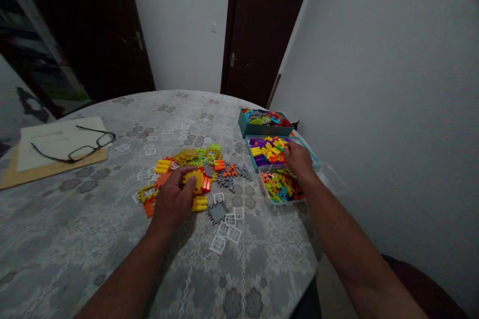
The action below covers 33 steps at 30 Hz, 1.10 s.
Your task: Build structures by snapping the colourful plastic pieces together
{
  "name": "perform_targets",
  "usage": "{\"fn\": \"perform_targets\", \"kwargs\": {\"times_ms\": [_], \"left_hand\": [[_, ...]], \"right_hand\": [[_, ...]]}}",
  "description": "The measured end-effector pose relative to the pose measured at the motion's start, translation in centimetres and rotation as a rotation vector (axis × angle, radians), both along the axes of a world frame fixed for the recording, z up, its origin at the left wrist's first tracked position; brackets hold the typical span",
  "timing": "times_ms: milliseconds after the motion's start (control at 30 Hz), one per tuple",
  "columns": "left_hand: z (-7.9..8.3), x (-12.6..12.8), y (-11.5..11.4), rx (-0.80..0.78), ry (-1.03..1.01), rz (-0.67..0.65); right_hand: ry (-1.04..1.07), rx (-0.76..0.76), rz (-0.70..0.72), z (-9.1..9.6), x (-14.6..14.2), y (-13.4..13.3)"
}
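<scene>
My left hand (178,192) is closed on a yellow toy building piece (193,180), pinched between thumb and fingers. Around and beneath it lies a loose spread of interlocking pieces in orange, yellow, olive and grey, with a flat grey square piece (217,213) just to the right. Over a shallow teal-edged box (255,160) of yellow, purple and orange pieces, my right hand (298,158) has its fingers together, a small green piece (280,148) at their tips. Part of that box is hidden behind this hand.
A clear plastic tub (279,203) of mixed pieces stands in front of the shallow box, and a deeper teal box (267,129) behind it. At left, black-framed eyeglasses (83,150) lie on paper over a wooden board (56,172). A wall rises along the right.
</scene>
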State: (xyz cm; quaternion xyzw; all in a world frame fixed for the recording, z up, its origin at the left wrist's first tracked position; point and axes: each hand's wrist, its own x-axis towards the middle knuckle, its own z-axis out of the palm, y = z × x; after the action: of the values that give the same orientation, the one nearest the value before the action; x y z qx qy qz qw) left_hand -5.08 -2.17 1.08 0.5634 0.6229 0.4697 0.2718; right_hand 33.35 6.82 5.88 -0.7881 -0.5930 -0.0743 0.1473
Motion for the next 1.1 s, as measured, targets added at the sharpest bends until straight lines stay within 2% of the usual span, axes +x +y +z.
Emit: {"fn": "perform_targets", "kwargs": {"times_ms": [100, 200, 300, 400, 500, 667, 767, 933, 1033, 1100], "left_hand": [[0.5, 0.2, -0.2, 0.008, 0.016, 0.027], [0.5, 0.3, -0.3, -0.011, -0.007, 0.022], [0.1, 0.3, -0.3, -0.014, -0.026, 0.008], [-0.1, 0.3, -0.3, 0.000, -0.014, 0.006], [-0.1, 0.2, -0.3, 0.012, -0.002, 0.010], [-0.4, 0.2, -0.2, 0.011, -0.037, -0.005], [-0.6, 0.2, -0.1, 0.027, -0.001, 0.006], [-0.2, 0.2, -0.2, 0.035, 0.005, 0.010], [0.0, 0.2, -0.2, 0.020, -0.026, 0.014], [-0.1, 0.1, -0.2, 0.007, -0.049, 0.005]], "right_hand": [[0.070, 0.107, 0.165, -0.5, -2.8, -2.7], [0.200, 0.109, 0.391, -1.0, -6.2, -6.0], [0.305, -0.009, 0.569, -1.7, -9.2, -8.7], [0.305, -0.181, 0.674, -2.6, -11.3, -10.2], [0.262, -0.280, 0.693, -3.4, -12.7, -10.9], [0.208, -0.232, 0.648, -4.1, -14.5, -10.8], [0.137, -0.277, 0.619, -4.4, -15.6, -10.0], [0.045, -0.268, 0.531, -5.5, -16.5, -8.8], [0.114, -0.209, 0.531, -6.1, -16.1, -9.0], [0.280, -0.126, 0.561, -6.3, -15.7, -9.5]]}}
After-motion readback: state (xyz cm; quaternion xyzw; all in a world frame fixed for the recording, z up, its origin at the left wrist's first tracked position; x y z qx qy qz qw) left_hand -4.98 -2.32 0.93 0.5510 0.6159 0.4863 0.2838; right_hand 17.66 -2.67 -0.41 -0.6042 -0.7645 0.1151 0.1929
